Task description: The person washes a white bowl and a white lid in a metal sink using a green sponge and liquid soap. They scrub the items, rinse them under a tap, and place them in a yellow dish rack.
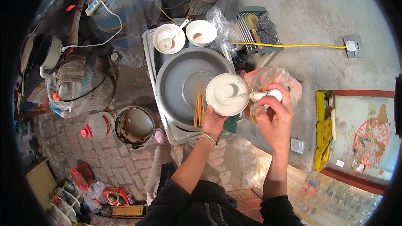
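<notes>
My left hand (213, 121) holds a cream-coloured bowl (227, 94) by its near rim, above the right side of a grey metal basin (166, 78). Around a white pump head or spout (270, 95) at the right of the bowl, the fingers of my right hand (276, 113) are closed; a thin pale stream or streak lies between its tip and the bowl. Cloudy water fills the basin. Several wooden chopsticks (198, 110) lean on the basin's near rim, left of my left hand. Behind the basin stand a white bowl with a spoon (159, 36) and another white bowl (209, 31).
A metal sink (172, 136) surrounds the basin. At the left on the brick floor are a dirty pot (138, 125) and a plastic jug (99, 125). A dish rack (251, 12) and a yellow cable (301, 45) are at the back right; a plastic bag (285, 75) hangs near my right hand.
</notes>
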Demonstrator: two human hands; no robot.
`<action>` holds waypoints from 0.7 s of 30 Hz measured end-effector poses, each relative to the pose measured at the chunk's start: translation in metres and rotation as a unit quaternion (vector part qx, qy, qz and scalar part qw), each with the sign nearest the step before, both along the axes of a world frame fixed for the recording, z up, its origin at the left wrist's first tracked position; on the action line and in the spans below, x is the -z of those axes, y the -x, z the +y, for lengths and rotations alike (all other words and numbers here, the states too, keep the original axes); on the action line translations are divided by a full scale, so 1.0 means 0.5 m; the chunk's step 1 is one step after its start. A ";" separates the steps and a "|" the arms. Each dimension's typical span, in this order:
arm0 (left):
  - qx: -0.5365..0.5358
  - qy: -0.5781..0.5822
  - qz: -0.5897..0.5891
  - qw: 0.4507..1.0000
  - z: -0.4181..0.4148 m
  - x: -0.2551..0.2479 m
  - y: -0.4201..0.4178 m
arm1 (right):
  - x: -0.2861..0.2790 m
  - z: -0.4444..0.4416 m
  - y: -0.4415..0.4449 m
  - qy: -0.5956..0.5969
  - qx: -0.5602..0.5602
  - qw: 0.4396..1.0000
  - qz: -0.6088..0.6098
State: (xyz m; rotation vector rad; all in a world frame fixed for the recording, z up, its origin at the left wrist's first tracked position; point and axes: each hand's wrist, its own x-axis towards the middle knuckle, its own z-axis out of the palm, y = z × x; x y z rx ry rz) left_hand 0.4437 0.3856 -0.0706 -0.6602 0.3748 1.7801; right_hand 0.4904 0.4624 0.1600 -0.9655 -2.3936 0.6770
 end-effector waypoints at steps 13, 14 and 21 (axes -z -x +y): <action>-0.026 0.206 0.398 0.894 -0.004 -0.060 -0.002 | -0.004 -0.005 0.006 0.013 0.006 1.000 0.000; 0.010 0.217 0.459 0.861 -0.008 -0.070 -0.005 | -0.002 -0.004 0.004 0.015 0.005 1.000 0.000; 0.023 0.247 0.682 0.688 0.008 -0.080 -0.015 | -0.017 0.003 0.015 0.046 0.018 0.999 -0.011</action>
